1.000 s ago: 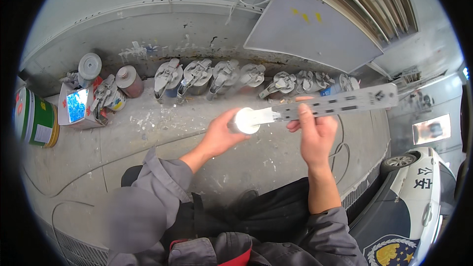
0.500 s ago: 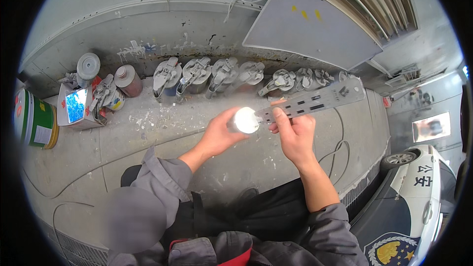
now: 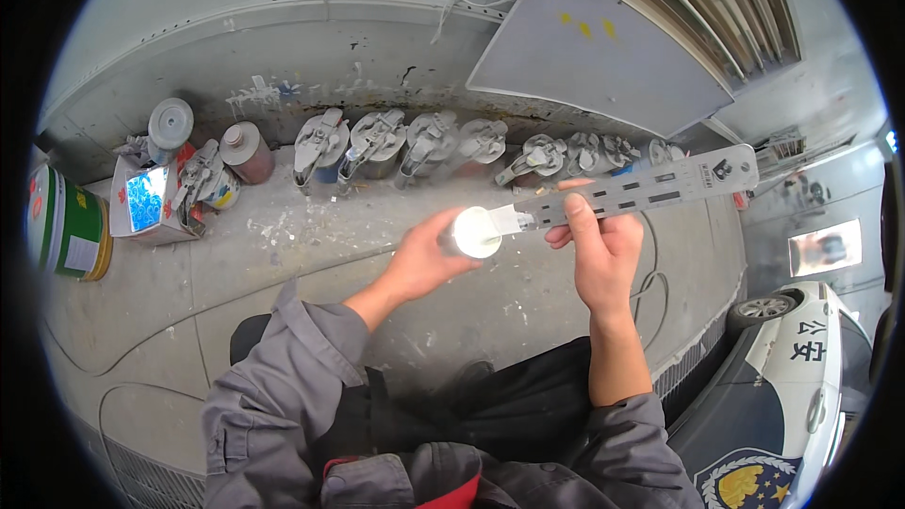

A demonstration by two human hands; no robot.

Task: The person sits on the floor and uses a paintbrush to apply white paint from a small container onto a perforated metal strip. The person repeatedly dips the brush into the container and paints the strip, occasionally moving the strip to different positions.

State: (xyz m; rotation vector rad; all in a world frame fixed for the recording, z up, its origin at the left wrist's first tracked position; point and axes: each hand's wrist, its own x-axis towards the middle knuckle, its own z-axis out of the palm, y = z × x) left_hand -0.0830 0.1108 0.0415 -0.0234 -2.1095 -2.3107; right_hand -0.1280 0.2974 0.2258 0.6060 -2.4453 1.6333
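Note:
My left hand (image 3: 424,262) is wrapped round a small cup (image 3: 458,238) from its left side. White paint (image 3: 477,234) shows inside the rim. In my right hand (image 3: 603,254) I grip a long flat mixing stick (image 3: 650,187), grey and see-through, with dark slots along it. My thumb lies on top of the stick and the fingers curl beneath. Its lower end, coated in white, rests at the right side of the cup's mouth, and the other end points up to the right.
Along the wall stand several paint cans with grey pouring lids (image 3: 377,137). At the left are a green bucket (image 3: 71,226), an open carton (image 3: 179,226) and a reddish can (image 3: 247,153). A hose (image 3: 273,285) crosses the floor. A white and dark car (image 3: 801,368) stands at the right.
My right hand has moved right and slightly up with the mixing stick, drawing more of its white-coated end out of the cup. The cup has tilted slightly in my left hand.

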